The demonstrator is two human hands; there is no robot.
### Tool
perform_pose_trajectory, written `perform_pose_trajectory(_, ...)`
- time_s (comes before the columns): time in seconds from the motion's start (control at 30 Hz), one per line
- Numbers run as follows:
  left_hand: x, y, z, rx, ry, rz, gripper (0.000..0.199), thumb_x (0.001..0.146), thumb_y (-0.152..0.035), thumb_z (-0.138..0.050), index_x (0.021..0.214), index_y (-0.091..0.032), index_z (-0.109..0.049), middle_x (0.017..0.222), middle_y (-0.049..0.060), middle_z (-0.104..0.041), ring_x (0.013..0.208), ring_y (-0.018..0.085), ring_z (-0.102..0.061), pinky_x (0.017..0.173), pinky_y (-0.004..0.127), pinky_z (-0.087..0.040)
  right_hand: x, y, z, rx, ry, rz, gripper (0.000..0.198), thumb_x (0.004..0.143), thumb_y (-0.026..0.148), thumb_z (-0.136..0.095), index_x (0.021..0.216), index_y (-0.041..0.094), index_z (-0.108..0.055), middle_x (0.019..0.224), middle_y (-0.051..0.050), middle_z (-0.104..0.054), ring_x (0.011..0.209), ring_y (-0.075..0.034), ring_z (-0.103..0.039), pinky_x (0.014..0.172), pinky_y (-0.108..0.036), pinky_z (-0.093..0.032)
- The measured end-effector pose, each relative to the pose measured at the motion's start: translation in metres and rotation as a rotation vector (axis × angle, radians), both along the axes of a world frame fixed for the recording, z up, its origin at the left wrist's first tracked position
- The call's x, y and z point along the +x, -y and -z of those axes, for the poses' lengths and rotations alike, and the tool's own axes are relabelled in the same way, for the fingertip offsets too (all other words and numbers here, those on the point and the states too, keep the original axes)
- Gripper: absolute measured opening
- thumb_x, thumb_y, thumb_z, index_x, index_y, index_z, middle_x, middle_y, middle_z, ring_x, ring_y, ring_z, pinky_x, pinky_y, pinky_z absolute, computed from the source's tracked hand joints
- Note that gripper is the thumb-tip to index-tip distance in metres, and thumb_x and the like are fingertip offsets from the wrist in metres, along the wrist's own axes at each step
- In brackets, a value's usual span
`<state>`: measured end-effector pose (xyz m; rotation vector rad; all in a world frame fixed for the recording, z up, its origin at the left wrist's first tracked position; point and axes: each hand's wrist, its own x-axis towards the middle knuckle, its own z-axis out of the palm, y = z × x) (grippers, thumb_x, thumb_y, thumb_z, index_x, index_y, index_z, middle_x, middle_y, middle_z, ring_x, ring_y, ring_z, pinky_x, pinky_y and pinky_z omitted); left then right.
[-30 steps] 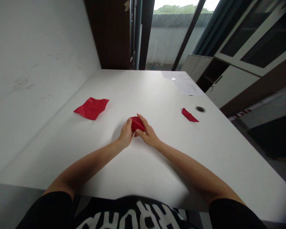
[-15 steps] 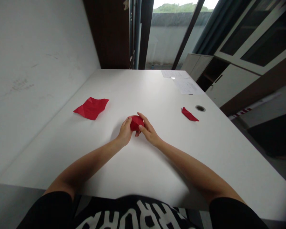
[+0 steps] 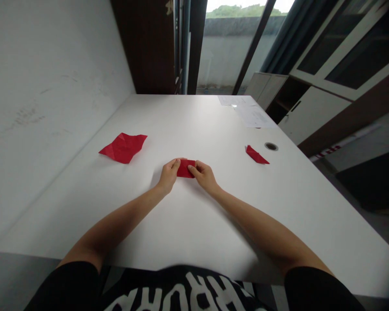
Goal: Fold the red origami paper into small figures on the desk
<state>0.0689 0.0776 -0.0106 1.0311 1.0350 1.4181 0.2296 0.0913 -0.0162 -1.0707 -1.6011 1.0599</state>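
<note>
Between my hands is a piece of folded red paper point(image 3: 184, 169), now a small flat rectangle. My left hand point(image 3: 169, 175) pinches its left end, thumb on top. At the right end, my right hand point(image 3: 204, 175) is closed on the same paper, with the thumb pressed on its face and the fingers behind. The fingertips behind the paper are partly hidden. To the left, a creased red sheet point(image 3: 125, 147) lies spread out on the table. Over on the right lies a small folded red paper piece point(image 3: 256, 155).
The white table point(image 3: 188, 220) meets a white wall point(image 3: 52, 108) on the left. White printed sheets point(image 3: 254, 115) lie at its far right, near a round cable hole point(image 3: 271, 147). Cabinets point(image 3: 314, 112) stand beyond the right edge, and a glass door point(image 3: 230, 52) is at the back.
The red paper in my hands has gone from a bulging, angled shape to a flat rectangle. My right fingers have closed in from a spread position onto its right end.
</note>
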Motion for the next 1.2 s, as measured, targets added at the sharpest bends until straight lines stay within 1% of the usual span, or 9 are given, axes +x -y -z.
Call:
perform_pose_trajectory(0.13,-0.009,-0.006,0.003,-0.015,-0.132,-0.040,0.038,0.086,-0.053,-0.069,0.074,-0.017,-0.066,0.069,0.000,-0.061,0.066,0.013,-0.052,0.062,0.025,-0.041,0.000,0.000,0.000,-0.018,-0.003,-0.033,0.047,0.087,0.060,-0.061,0.067,0.023,-0.042,0.059,0.005,-0.047,0.057,-0.012,-0.040,0.054,-0.026,-0.031)
perform_pose_trajectory(0.23,-0.015,-0.010,0.004,0.023,-0.235,-0.062,0.043,0.089,-0.054,-0.065,0.067,-0.018,-0.059,0.064,-0.001,-0.054,0.061,0.012,-0.045,0.056,0.024,-0.034,0.001,0.000,-0.001,-0.063,0.027,-0.112,0.046,0.088,0.060,-0.061,0.067,0.022,-0.047,0.059,0.004,-0.052,0.057,-0.012,-0.043,0.055,-0.026,-0.033)
perform_pose_trajectory(0.37,-0.018,-0.012,0.006,0.069,-0.350,-0.033,0.047,0.092,-0.055,-0.059,0.064,-0.018,-0.056,0.061,-0.002,-0.049,0.059,0.012,-0.041,0.055,0.025,-0.031,0.003,-0.002,-0.003,-0.084,0.002,-0.112,0.049,0.092,0.063,-0.055,0.066,0.021,-0.051,0.056,0.004,-0.052,0.054,-0.011,-0.043,0.054,-0.026,-0.033)
perform_pose_trajectory(0.5,-0.016,-0.013,0.008,0.079,-0.265,0.060,0.035,0.087,-0.050,-0.069,0.076,-0.018,-0.062,0.069,-0.001,-0.057,0.064,0.013,-0.048,0.060,0.024,-0.036,0.007,-0.006,-0.002,-0.094,-0.026,-0.079,0.052,0.092,0.066,-0.053,0.065,0.021,-0.052,0.053,0.004,-0.052,0.051,-0.011,-0.043,0.052,-0.025,-0.032)
perform_pose_trajectory(0.7,-0.021,-0.018,0.014,0.026,-0.297,0.017,0.042,0.087,-0.053,-0.067,0.065,-0.018,-0.057,0.061,-0.003,-0.051,0.057,0.011,-0.041,0.055,0.025,-0.030,0.007,-0.008,0.006,-0.181,0.007,-0.217,0.052,0.096,0.062,-0.046,0.066,0.020,-0.055,0.056,0.002,-0.056,0.051,-0.012,-0.047,0.052,-0.025,-0.035)
perform_pose_trajectory(0.83,-0.027,-0.023,0.021,0.013,-0.374,0.008,0.046,0.086,-0.055,-0.065,0.061,-0.017,-0.055,0.058,-0.003,-0.047,0.056,0.011,-0.038,0.053,0.025,-0.027,0.009,-0.010,0.009,-0.050,0.108,-0.169,0.039,0.095,0.051,-0.051,0.072,0.020,-0.056,0.060,0.003,-0.056,0.055,-0.012,-0.049,0.055,-0.025,-0.038)
perform_pose_trajectory(0.97,-0.031,-0.030,0.028,-0.055,-0.413,-0.008,0.046,0.087,-0.056,-0.061,0.063,-0.017,-0.055,0.059,-0.003,-0.048,0.057,0.011,-0.040,0.053,0.025,-0.028,0.015,-0.012,0.007,0.040,0.101,-0.204,0.014,0.095,0.033,-0.049,0.100,0.023,-0.057,0.076,0.002,-0.065,0.067,-0.014,-0.060,0.066,-0.027,-0.047)
perform_pose_trajectory(1.07,-0.034,-0.033,0.030,-0.080,-0.405,-0.035,0.045,0.086,-0.056,-0.060,0.063,-0.017,-0.053,0.059,-0.003,-0.047,0.056,0.011,-0.039,0.053,0.024,-0.028,0.019,-0.013,0.006,0.176,0.137,-0.257,0.020,0.091,0.023,-0.051,0.111,0.023,-0.057,0.093,-0.002,-0.068,0.082,-0.016,-0.064,0.073,-0.030,-0.051)
perform_pose_trajectory(1.2,-0.035,-0.033,0.030,-0.052,-0.450,-0.032,0.045,0.087,-0.055,-0.058,0.064,-0.017,-0.056,0.059,-0.003,-0.049,0.056,0.011,-0.038,0.053,0.024,-0.028,0.019,-0.011,0.007,0.431,0.265,-0.248,0.032,0.090,0.023,-0.058,0.121,0.024,-0.061,0.116,-0.009,-0.062,0.103,-0.021,-0.061,0.081,-0.035,-0.053)
